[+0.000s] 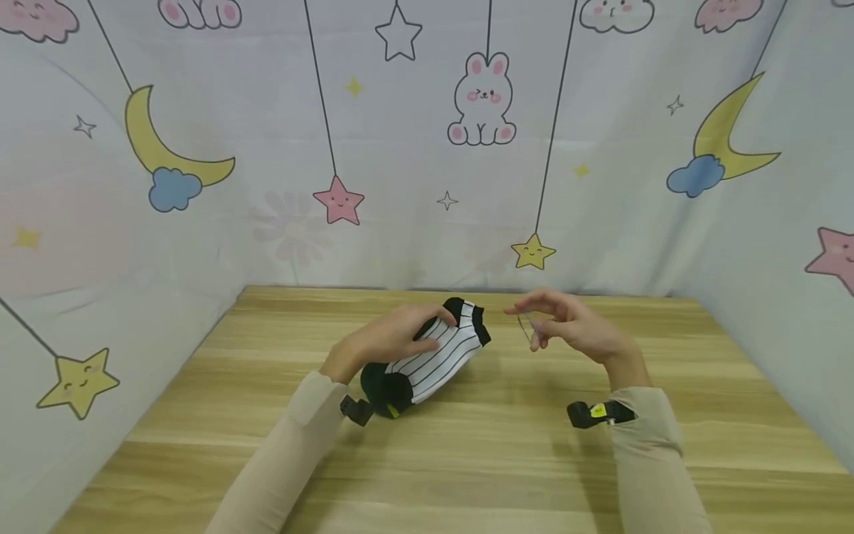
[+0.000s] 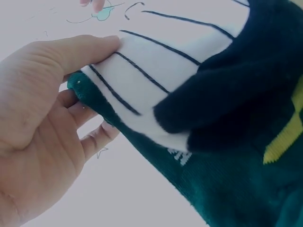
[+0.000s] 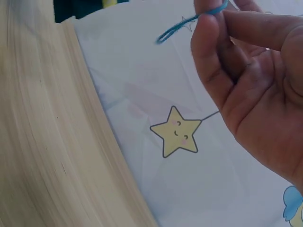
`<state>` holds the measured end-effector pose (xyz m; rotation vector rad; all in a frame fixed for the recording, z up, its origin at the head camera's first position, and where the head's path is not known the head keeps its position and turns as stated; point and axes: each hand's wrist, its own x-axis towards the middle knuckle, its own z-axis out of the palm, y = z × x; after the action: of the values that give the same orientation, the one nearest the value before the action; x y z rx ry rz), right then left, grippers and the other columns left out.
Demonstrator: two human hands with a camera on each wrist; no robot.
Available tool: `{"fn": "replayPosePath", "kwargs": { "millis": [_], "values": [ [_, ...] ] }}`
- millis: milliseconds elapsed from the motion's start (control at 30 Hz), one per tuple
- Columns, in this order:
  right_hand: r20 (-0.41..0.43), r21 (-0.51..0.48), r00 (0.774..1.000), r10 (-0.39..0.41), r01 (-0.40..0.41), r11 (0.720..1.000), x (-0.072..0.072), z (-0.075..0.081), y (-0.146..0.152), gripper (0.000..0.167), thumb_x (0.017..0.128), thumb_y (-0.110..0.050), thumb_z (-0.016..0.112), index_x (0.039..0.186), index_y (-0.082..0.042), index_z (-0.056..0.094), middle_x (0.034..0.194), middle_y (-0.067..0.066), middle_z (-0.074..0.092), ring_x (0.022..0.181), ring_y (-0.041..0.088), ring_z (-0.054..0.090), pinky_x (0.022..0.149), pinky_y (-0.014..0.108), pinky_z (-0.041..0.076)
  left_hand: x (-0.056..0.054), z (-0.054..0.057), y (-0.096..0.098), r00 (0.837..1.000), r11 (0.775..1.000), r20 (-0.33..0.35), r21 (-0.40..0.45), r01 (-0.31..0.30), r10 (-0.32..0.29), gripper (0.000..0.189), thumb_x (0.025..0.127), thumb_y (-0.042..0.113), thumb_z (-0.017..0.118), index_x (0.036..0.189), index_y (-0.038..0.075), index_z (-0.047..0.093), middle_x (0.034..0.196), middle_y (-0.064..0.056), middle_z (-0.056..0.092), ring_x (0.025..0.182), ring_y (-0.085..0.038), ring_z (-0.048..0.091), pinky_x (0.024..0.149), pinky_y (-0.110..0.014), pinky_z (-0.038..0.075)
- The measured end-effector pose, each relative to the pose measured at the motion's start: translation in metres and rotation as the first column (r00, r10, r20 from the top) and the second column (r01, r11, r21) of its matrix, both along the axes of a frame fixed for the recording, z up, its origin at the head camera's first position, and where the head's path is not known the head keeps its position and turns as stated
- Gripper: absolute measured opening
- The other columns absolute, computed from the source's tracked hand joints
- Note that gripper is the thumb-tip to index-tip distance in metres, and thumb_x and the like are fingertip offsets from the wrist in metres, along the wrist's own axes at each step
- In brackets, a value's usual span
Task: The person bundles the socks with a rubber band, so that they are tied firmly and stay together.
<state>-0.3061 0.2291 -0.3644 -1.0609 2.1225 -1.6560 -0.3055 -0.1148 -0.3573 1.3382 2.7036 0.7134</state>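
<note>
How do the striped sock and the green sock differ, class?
Colour: the striped sock is white with black patches, the green sock dark green. Markings: the striped sock bears black lines; the green sock has a yellow mark. Position: the striped sock lies over the green sock. Both are held in the left hand.

A gap lies between the right hand (image 1: 579,326) and the sock bundle (image 1: 443,363) gripped by the left hand (image 1: 394,331), narrowed by the thin band (image 3: 187,21) the right one holds. Just right of the left hand, the bundle blocks the way. Behind both hands, a broad lane runs over the tabletop (image 1: 480,460) between left sleeve (image 1: 283,452) and right sleeve (image 1: 650,460); beyond them, the patterned curtain (image 1: 414,245) bars passage
</note>
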Motion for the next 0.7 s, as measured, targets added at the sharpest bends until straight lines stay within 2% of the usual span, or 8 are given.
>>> {"fn": "replayPosePath", "kwargs": {
  "millis": [100,233,367,467,600,700],
  "values": [
    [0.010,-0.020,1.000,0.015,-0.015,1.000,0.000,0.001,-0.007,0.033,0.101,0.003,0.051,0.134,0.000,0.050,0.146,0.014,0.052,0.065,0.025,0.068,0.060,0.033,0.055,0.002,0.002,-0.001,1.000,1.000,-0.003,0.019,-0.006,0.006,0.036,0.099,0.015,0.065,0.133,0.008,0.057,0.135,-0.005,0.060,0.130,-0.018,0.051,0.109,-0.037,0.040],
    [0.064,-0.030,0.998,0.010,-0.008,1.000,0.003,0.002,-0.016,0.032,0.100,0.002,0.055,0.131,0.000,0.047,0.149,0.015,0.048,0.056,0.024,0.065,0.053,0.034,0.055,0.003,0.004,-0.002,1.000,1.000,-0.003,0.024,-0.015,0.015,0.036,0.099,0.015,0.065,0.134,0.008,0.057,0.135,-0.004,0.060,0.131,-0.018,0.051,0.109,-0.037,0.039],
    [0.115,0.030,0.992,-0.056,0.053,0.998,0.007,0.003,-0.022,0.032,0.096,-0.002,0.065,0.124,-0.005,0.049,0.148,0.016,0.050,0.051,0.022,0.062,0.052,0.036,0.056,0.004,0.007,-0.002,1.000,0.999,-0.003,0.036,-0.021,0.021,0.037,0.099,0.015,0.065,0.134,0.009,0.056,0.136,-0.004,0.059,0.130,-0.018,0.051,0.109,-0.037,0.039],
    [0.144,0.068,0.984,-0.103,0.094,0.993,0.008,0.004,-0.025,0.030,0.095,-0.006,0.069,0.115,-0.004,0.047,0.145,0.016,0.053,0.050,0.022,0.062,0.051,0.034,0.055,0.005,0.008,-0.002,1.000,0.999,-0.007,0.046,-0.016,0.016,0.036,0.099,0.014,0.065,0.133,0.009,0.057,0.135,-0.004,0.060,0.130,-0.017,0.051,0.109,-0.037,0.039],
    [0.136,0.094,0.983,-0.122,0.110,0.989,0.008,0.007,-0.028,0.029,0.097,-0.013,0.067,0.100,0.000,0.041,0.139,0.018,0.057,0.054,0.032,0.066,0.051,0.033,0.053,0.005,0.008,-0.003,1.000,0.999,-0.018,0.051,-0.017,0.018,0.036,0.098,0.014,0.065,0.133,0.010,0.057,0.134,-0.003,0.060,0.130,-0.017,0.051,0.109,-0.037,0.040],
    [0.090,0.125,0.987,-0.130,0.118,0.985,0.007,0.008,-0.031,0.026,0.101,-0.017,0.061,0.092,0.000,0.044,0.134,0.022,0.060,0.061,0.039,0.069,0.055,0.034,0.053,0.005,0.008,-0.003,0.999,0.998,-0.036,0.064,-0.014,0.017,0.036,0.098,0.014,0.066,0.133,0.010,0.057,0.134,-0.003,0.060,0.130,-0.016,0.051,0.109,-0.036,0.040]
  ]
}}
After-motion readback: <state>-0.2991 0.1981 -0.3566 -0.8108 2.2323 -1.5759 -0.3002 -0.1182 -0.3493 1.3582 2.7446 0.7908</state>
